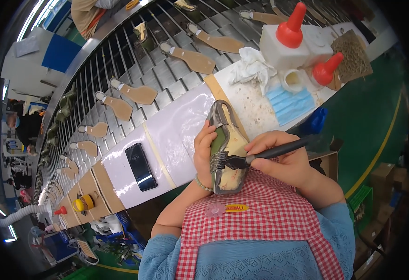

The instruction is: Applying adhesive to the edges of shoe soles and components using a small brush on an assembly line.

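My left hand (203,154) is wrapped round the side of a green and grey shoe upper (221,139), its fingers curled over the edge. The shoe is bottom side up, showing a cream underside, and lies close to my red checked apron. In my right hand (286,161) is a wire brush (279,150) with a black handle. Its bristles rest against the shoe's side edge near the heel half, beside my left fingers. My right fingers and thumb pinch the handle.
Ahead runs a slatted metal conveyor carrying several tan soles (192,58). A black phone (140,166) lies on the white worktop to the left. On the right are white bottles (275,52) with red nozzles, a crumpled cloth (253,70) and a blue face mask (289,105).
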`<state>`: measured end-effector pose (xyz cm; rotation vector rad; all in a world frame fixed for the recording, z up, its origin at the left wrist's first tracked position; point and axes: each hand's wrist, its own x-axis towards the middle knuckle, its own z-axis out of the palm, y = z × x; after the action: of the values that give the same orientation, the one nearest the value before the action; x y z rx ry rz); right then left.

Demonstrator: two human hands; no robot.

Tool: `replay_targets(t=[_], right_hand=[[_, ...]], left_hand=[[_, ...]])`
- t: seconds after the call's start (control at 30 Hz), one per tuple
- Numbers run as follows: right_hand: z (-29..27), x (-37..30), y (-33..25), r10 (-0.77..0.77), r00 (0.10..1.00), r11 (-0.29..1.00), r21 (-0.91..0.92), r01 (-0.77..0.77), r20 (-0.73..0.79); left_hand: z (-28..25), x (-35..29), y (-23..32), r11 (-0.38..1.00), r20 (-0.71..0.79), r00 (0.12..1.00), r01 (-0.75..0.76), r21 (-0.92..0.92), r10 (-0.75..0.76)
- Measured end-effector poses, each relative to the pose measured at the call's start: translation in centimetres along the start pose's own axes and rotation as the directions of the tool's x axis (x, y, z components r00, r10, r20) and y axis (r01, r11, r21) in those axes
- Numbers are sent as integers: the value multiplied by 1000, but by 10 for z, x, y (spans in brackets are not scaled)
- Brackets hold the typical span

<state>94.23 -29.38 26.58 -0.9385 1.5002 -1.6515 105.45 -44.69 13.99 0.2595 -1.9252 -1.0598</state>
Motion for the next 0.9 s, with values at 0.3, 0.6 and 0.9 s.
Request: replay_targets(t=[0.3,0.6,0.9], right_hand=[[8,0,-7,-182,981,943,-268,195,75],[5,2,-5,-323,946,841,-456,291,8],[10,-4,-17,-100,995,980,170,102,-23]], left_hand=[[-3,3,10,1000,29,999,28,-8,-28],[-6,3,13,998,109,992,58,11,-59],[-19,-1,-25,925,124,992,70,-374,-25]])
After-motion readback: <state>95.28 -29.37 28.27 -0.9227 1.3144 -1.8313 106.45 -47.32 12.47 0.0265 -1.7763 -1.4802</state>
